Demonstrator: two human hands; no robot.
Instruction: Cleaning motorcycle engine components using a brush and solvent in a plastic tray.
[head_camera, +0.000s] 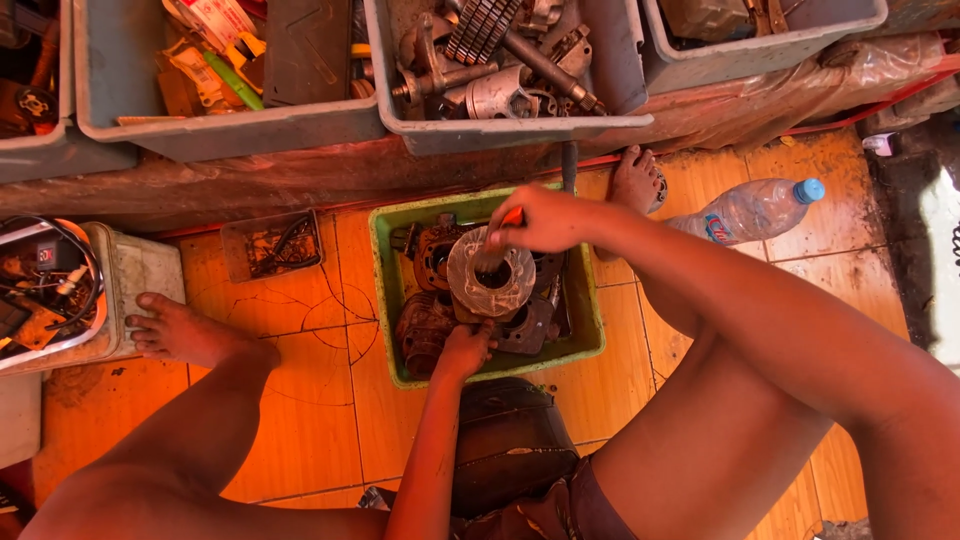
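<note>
A round finned metal engine cylinder (490, 282) stands over other greasy engine parts inside a green plastic tub (383, 262) on the orange tiled floor. My left hand (465, 350) grips the cylinder's near edge from below. My right hand (543, 220) is shut on a brush with an orange handle (511, 217), whose bristles reach into the cylinder's bore. I sit over the tub with bare legs to either side.
Grey bins of metal parts (520, 75) and tools (230, 70) line a bench at the top. A clear plastic bottle (752, 210) lies right of the tub. A small tray (270, 243) and a white box of wires (60, 290) sit to the left.
</note>
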